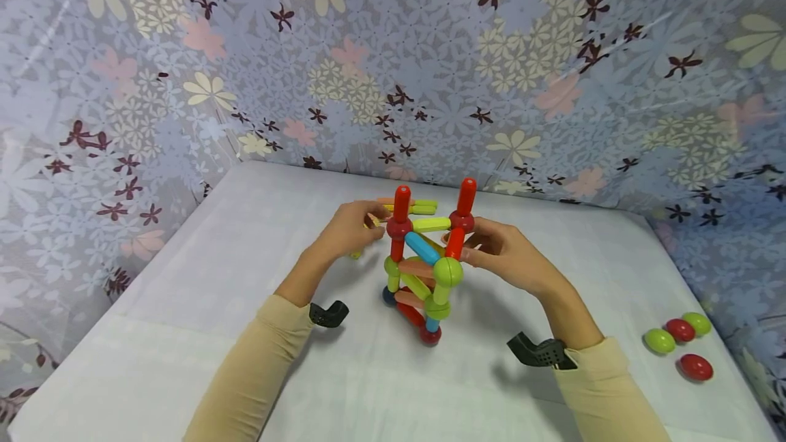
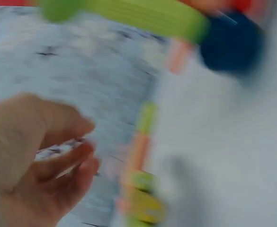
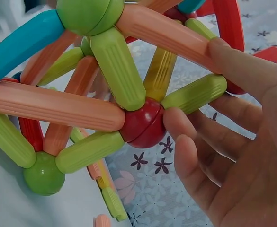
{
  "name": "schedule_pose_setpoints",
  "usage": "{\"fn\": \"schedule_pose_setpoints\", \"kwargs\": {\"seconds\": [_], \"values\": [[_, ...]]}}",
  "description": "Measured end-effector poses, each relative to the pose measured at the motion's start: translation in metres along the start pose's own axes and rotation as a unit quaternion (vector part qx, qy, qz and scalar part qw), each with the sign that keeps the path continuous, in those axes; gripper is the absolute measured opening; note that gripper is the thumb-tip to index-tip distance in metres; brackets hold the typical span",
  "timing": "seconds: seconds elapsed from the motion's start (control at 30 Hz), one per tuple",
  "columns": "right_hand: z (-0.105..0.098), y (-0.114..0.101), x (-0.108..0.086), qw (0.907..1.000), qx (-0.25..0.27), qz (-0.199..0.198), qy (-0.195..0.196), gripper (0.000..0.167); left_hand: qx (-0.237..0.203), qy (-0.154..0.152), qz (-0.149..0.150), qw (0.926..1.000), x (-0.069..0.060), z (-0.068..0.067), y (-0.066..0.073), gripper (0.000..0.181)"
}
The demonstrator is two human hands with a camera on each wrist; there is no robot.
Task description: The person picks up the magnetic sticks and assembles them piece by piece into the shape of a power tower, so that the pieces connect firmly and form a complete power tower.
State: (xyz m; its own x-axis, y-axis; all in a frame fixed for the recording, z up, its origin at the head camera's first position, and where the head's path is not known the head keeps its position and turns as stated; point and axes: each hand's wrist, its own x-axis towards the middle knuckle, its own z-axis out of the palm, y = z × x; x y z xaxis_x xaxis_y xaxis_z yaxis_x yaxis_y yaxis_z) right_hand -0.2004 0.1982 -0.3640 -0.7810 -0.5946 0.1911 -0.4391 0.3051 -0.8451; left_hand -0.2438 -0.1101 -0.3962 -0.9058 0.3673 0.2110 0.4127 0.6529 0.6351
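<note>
A tall structure of colored rods and balls, apparently a magnetic building toy [image 1: 416,286], stands on the white table [image 1: 245,333]. Two red rods [image 1: 467,196] point up from its top. My right hand [image 1: 506,254] grips its right side. Seen from the right wrist, thumb and fingers [image 3: 185,149] close around a coral rod [image 3: 169,35] and a green rod [image 3: 197,93] beside a red ball [image 3: 145,124]. To the left of the structure is my left hand [image 1: 355,227], its fingers loosely bent. The blurred left wrist view shows nothing between them.
Loose rods in green, yellow and coral [image 1: 424,209] lie behind the structure, near my left hand. At the table's right edge rest several red and green balls [image 1: 679,330]. A flowered cloth [image 1: 393,74] rises behind the table and along its sides.
</note>
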Motion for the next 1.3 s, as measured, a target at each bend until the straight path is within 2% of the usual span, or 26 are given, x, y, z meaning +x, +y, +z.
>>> {"fn": "schedule_pose_setpoints", "kwargs": {"seconds": [0.03,0.1,0.17,0.23,0.3,0.4,0.5,0.53,0.6,0.67,0.73,0.83,0.9,1.0,1.07,1.17,1.3], "values": [[0.000,0.000,0.000,1.0000,0.002,-0.001,-0.004,0.043,0.040,0.011,-0.017,0.9990,0.001,0.007,-0.005,0.032],[0.000,0.001,0.000,0.9999,0.006,-0.007,-0.008,0.043,0.121,0.016,-0.037,0.9919,0.003,0.019,-0.015,0.035],[0.000,0.001,0.000,0.9998,0.008,-0.013,-0.012,0.042,0.180,0.015,-0.042,0.9826,0.003,0.028,-0.022,0.035],[0.000,0.001,0.000,0.9998,0.006,-0.011,-0.013,0.041,0.221,0.015,-0.040,0.9742,0.003,0.034,-0.026,0.033],[-0.001,0.002,0.000,0.9998,0.004,-0.011,-0.014,0.040,0.248,0.017,-0.034,0.9680,0.003,0.038,-0.027,0.028],[-0.001,0.002,0.000,0.9999,0.005,-0.006,-0.014,0.039,0.269,0.010,-0.024,0.9627,0.005,0.040,-0.026,0.025],[-0.002,0.003,-0.001,0.9999,0.009,-0.002,-0.014,0.040,0.273,-0.009,-0.016,0.9618,0.006,0.040,-0.025,0.022],[-0.002,0.003,-0.001,0.9998,0.011,-0.001,-0.014,0.040,0.265,-0.015,-0.019,0.9638,0.007,0.040,-0.024,0.023],[-0.001,0.003,-0.002,0.9998,0.013,-0.001,-0.014,0.041,0.226,-0.027,-0.037,0.9732,0.006,0.036,-0.022,0.024],[-0.001,0.003,-0.002,0.9998,0.012,0.000,-0.013,0.040,0.173,-0.032,-0.062,0.9825,0.005,0.028,-0.019,0.029],[0.000,0.002,-0.002,0.9998,0.012,0.001,-0.014,0.041,0.115,-0.026,-0.095,0.9885,0.003,0.017,-0.015,0.037],[0.000,0.001,-0.001,0.9998,0.009,0.008,-0.014,0.043,0.015,-0.010,-0.119,0.9927,0.000,-0.003,-0.006,0.047],[0.001,0.001,-0.002,0.9998,0.006,0.012,-0.014,0.044,-0.065,0.012,-0.116,0.9911,-0.003,-0.016,0.002,0.049],[0.001,0.001,-0.002,0.9998,0.004,0.011,-0.014,0.045,-0.156,0.057,-0.084,0.9824,-0.009,-0.034,0.018,0.049],[0.000,0.001,-0.002,0.9998,0.003,0.010,-0.015,0.044,-0.189,0.093,-0.053,0.9761,-0.015,-0.044,0.031,0.049],[0.000,0.002,-0.002,0.9998,0.002,0.008,-0.017,0.044,-0.198,0.141,-0.001,0.9701,-0.025,-0.057,0.050,0.047],[-0.001,0.002,-0.001,0.9998,-0.001,0.007,-0.017,0.044,-0.178,0.192,0.098,0.9600,-0.041,-0.070,0.075,0.038]]}}
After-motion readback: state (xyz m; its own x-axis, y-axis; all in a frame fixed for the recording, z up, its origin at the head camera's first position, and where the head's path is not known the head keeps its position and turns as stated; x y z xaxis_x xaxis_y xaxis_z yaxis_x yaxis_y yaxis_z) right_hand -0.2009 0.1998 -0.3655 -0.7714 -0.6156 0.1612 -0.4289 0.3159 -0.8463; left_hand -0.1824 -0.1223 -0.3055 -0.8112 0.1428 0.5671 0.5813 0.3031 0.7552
